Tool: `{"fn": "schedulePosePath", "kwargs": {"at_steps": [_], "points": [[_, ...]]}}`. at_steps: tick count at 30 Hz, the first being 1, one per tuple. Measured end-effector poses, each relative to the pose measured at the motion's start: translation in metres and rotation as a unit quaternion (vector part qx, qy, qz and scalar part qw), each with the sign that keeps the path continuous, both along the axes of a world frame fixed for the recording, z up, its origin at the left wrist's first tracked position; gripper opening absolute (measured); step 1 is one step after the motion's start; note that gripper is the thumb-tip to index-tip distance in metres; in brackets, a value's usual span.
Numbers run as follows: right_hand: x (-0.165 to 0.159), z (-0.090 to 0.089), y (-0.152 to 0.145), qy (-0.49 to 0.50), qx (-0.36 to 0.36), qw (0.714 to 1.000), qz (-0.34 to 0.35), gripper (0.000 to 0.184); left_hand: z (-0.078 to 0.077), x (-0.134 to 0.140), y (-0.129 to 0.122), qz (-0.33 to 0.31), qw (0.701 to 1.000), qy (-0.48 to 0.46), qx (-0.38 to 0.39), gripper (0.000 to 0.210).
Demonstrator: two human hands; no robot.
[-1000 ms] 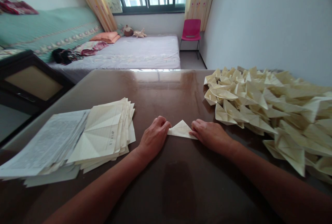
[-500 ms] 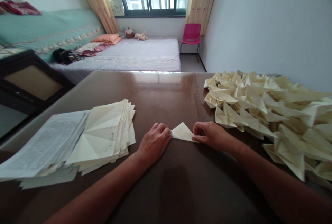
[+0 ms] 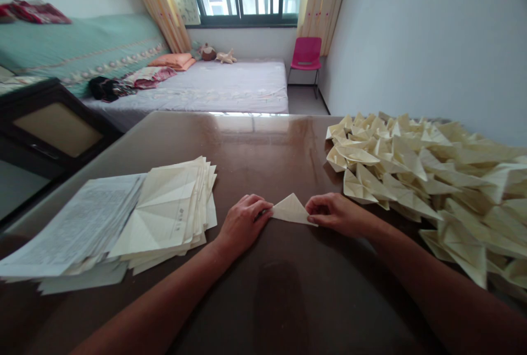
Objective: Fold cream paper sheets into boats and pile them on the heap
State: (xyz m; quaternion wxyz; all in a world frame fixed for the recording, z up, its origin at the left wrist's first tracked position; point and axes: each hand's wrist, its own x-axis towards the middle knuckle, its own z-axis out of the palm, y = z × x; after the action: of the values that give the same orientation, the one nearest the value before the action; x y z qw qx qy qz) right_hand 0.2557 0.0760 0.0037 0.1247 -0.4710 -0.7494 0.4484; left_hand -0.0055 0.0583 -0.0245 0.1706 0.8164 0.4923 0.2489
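Observation:
A small cream sheet of folded paper (image 3: 291, 210), triangular with its peak pointing away from me, is held between my hands at the middle of the table. My left hand (image 3: 245, 221) pinches its left corner, fingers closed. Its right corner sits between the thumb and curled fingers of my right hand (image 3: 331, 213). Both corners are partly hidden by the fingertips. To the right lies a big heap of folded paper boats (image 3: 405, 152). On the left, a stack of creased cream sheets (image 3: 164, 207) overlaps a pile of printed pages (image 3: 78, 223).
The brown glossy table (image 3: 247, 157) reaches forward to a bed (image 3: 239, 83) under the window. A pink chair (image 3: 306, 53) stands by the right wall. At the left is a dark cabinet (image 3: 61, 124) with a handle.
My left fingers have loosened slightly, showing a gap between thumb and fingers. The folded paper's lower edge looks a little more bowed. The whole view has shifted slightly.

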Motion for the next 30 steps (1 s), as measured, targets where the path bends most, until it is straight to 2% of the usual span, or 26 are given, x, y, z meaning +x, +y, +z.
{"fn": "schedulePosePath", "kwargs": {"at_steps": [9,14,20,24,30], "points": [[0.001,0.0,0.003,0.0,0.032,0.999,-0.015,0.016,0.001,-0.001,0.002,0.02,0.988,-0.112,-0.101,0.016],[-0.001,-0.002,0.002,-0.024,0.053,0.998,-0.012,0.014,0.005,0.0,0.002,-0.009,0.981,-0.135,-0.143,0.023],[-0.005,-0.007,0.0,-0.052,0.088,0.994,-0.029,0.011,0.012,0.004,0.0,-0.032,0.987,-0.094,-0.125,0.015],[-0.007,-0.008,-0.001,-0.043,0.102,0.993,-0.031,0.008,0.012,0.007,0.0,-0.029,0.991,-0.074,-0.105,0.019],[-0.008,-0.004,-0.001,0.026,0.055,0.998,-0.027,0.011,0.011,0.003,0.004,-0.025,0.98,-0.122,-0.153,0.027]]}}
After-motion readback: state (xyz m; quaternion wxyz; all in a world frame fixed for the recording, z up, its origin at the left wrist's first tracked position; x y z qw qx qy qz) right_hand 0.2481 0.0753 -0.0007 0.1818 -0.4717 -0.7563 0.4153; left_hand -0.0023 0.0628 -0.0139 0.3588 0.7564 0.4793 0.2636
